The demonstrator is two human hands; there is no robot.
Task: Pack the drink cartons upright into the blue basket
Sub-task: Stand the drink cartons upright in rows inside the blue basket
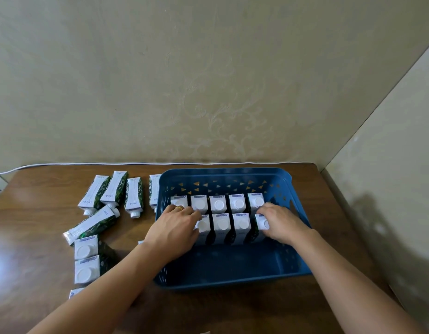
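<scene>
The blue basket sits on the wooden table, right of centre. Two rows of upright white-and-green drink cartons with white caps stand in its far half; the near half is bare. My left hand, wearing a gold ring, rests over the left end of the front row, fingers against a carton. My right hand presses on the rightmost front carton. Left of the basket, several cartons lie flat and two stand upright.
A white cable runs along the table's back edge by the patterned wall. A side wall closes in on the right. Bare wood shows in front of the basket and on its right.
</scene>
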